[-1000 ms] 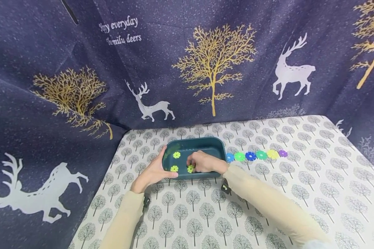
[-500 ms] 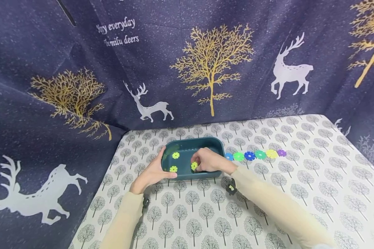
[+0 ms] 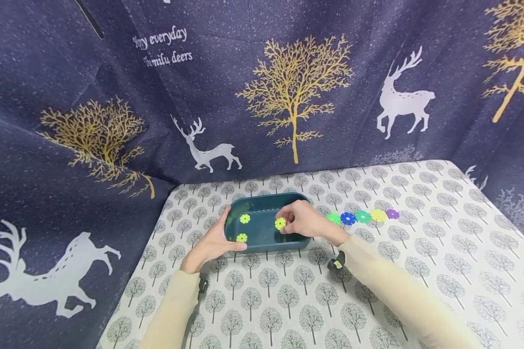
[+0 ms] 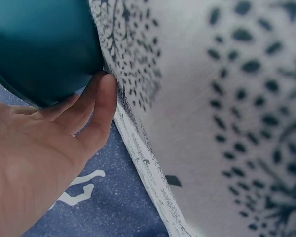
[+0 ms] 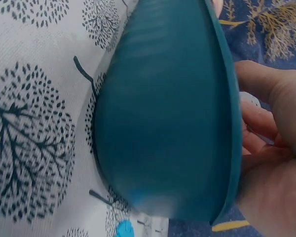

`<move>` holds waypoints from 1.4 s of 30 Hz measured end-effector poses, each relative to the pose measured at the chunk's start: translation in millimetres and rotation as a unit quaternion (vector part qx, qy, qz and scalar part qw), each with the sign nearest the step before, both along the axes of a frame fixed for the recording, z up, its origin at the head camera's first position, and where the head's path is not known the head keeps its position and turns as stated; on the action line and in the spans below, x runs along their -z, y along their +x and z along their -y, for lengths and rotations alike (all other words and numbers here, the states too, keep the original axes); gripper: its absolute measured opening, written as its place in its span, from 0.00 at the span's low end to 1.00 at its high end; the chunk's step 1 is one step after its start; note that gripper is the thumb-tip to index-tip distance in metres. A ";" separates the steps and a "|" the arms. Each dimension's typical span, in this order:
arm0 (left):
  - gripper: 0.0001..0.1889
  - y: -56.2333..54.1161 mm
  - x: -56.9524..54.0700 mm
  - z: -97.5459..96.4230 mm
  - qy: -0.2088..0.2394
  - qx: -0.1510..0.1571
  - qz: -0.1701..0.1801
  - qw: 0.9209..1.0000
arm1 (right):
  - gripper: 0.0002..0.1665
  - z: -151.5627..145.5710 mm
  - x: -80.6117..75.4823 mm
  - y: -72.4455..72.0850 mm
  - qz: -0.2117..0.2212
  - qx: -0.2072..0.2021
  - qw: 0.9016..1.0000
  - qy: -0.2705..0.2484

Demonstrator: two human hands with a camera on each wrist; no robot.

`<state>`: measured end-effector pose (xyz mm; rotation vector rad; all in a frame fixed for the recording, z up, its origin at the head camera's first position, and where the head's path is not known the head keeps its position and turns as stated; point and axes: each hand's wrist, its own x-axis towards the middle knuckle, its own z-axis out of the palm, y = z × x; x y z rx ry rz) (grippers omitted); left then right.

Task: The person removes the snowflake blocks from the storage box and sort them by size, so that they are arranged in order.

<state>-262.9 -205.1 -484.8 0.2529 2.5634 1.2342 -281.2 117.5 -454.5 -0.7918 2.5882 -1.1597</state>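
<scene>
A dark teal plastic bin [image 3: 262, 247] sits on the table. My left hand [image 3: 214, 243] holds its left end, thumb along the front rim; in the left wrist view the fingers of my left hand [image 4: 44, 148] lie against the bin's outer wall [image 4: 44, 44]. Over the bin's right half, my right hand [image 3: 304, 220] pinches a yellow-green snowflake disc [image 3: 280, 223] between thumb and fingers. Two similar discs lie at the bin's left, one toward the back [image 3: 245, 219], one near my left thumb [image 3: 242, 238]. The bin's wall [image 5: 167, 108] hides the pinched disc in the right wrist view.
Right of the bin, several snowflake discs form a row: green [image 3: 333, 218], dark blue [image 3: 348, 218], teal [image 3: 363, 216], yellow [image 3: 378, 215] and purple [image 3: 392, 214]. The tree-print tablecloth [image 3: 270, 310] meets a dark deer-print curtain [image 3: 218, 97] at the back.
My right hand has lifted a yellow-green disc from the bin's floor and moved it right and toward the back. It now covers the row's light blue disc. My left hand stays on the bin.
</scene>
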 end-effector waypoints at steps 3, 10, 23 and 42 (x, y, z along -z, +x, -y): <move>0.75 0.3 0.7 0.0 -0.007 -0.001 -0.003 1.000 | 0.26 -6.6 -0.8 1.9 0.010 0.017 1.000 -0.018; 0.75 0.0 2.4 0.2 -0.010 0.002 -0.001 1.000 | 0.26 -23.7 -1.9 7.3 0.009 0.064 0.997 -0.034; 0.75 -0.7 2.5 -1.9 -0.014 0.004 -0.007 1.000 | 0.27 -69.6 2.0 15.5 -0.006 0.142 0.985 -0.097; 0.76 -2.1 4.4 0.7 -0.013 0.008 -0.005 1.000 | 0.29 -152.6 0.4 21.3 -0.003 0.220 0.973 -0.067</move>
